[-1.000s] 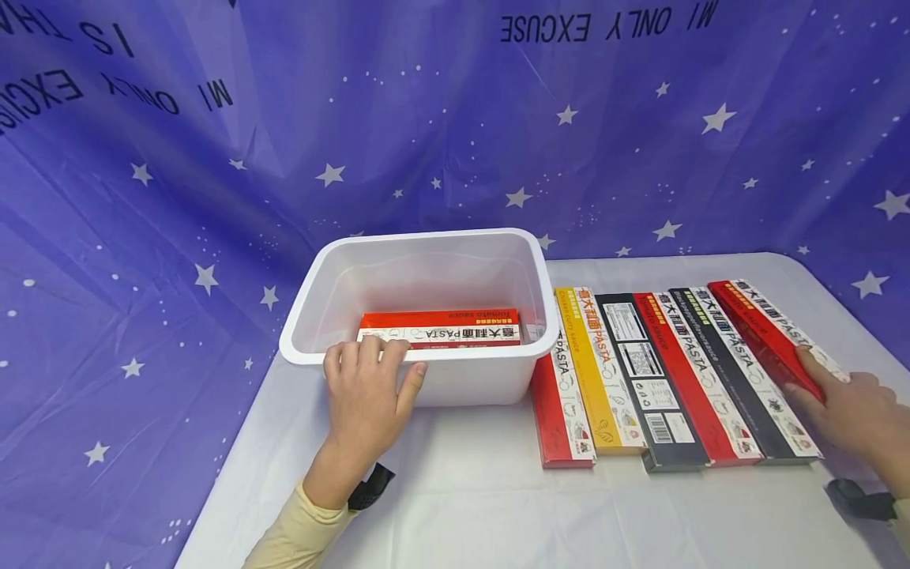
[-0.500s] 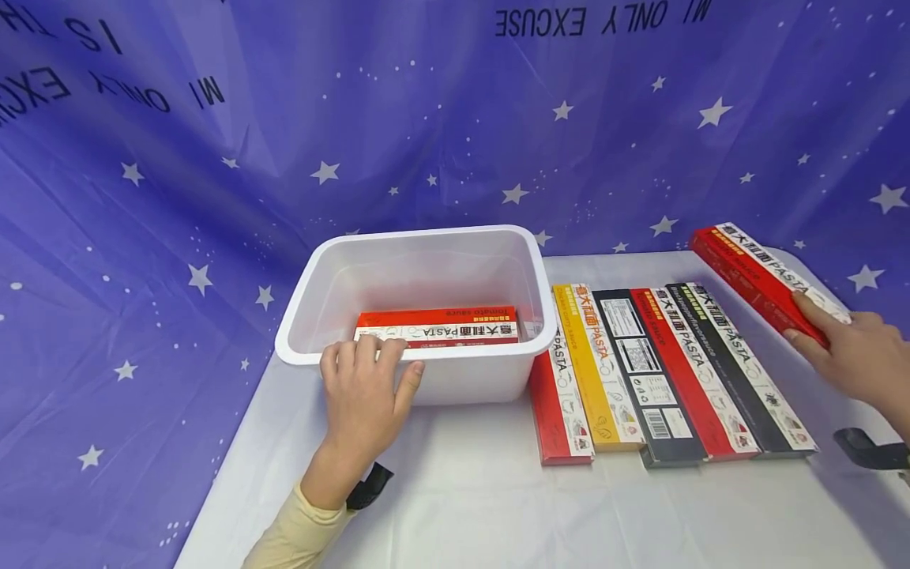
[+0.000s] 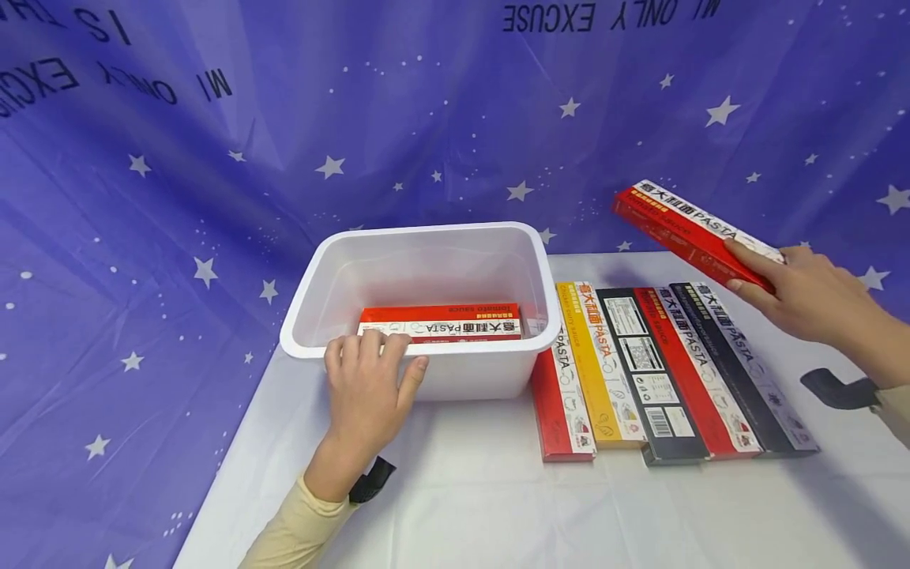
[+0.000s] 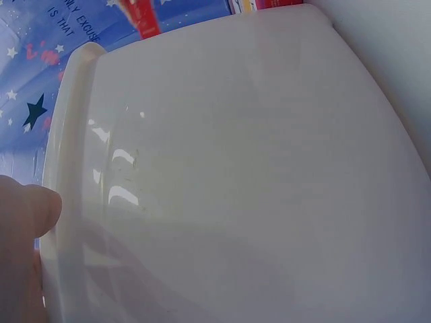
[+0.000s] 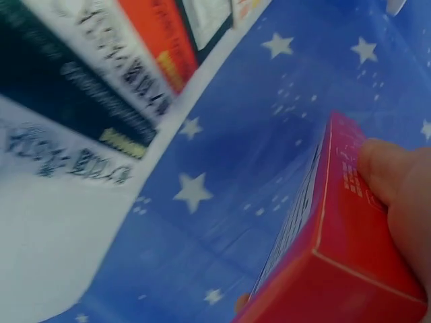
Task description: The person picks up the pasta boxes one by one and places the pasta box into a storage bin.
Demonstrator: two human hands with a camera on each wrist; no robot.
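Observation:
My right hand [image 3: 817, 296] grips the near end of a red tomato sauce pasta box [image 3: 693, 225], held in the air above the far table edge and tilted. In the right wrist view the thumb presses the red side of that box [image 5: 357, 229]. My left hand [image 3: 366, 395] holds the front rim of a white plastic tub [image 3: 490, 375], fingers hooked over it and thumb outside. The left wrist view shows mostly the tub's outer wall [image 4: 236, 161]. Inside the tub lies a red pasta box [image 3: 441, 310]; whether more lie beneath is hidden.
Right of the tub, several pasta boxes lie side by side: a red one [image 3: 558, 419] partly behind the rim, a yellow one [image 3: 590, 363], a black one [image 3: 657, 395] label-side up, another red one [image 3: 704, 387] and another black one [image 3: 746, 379]. A starry purple cloth [image 3: 426, 111] hangs behind.
My right hand has lifted the red pasta box off the right end of the row and carried it up and left. The left hand stays on the tub rim.

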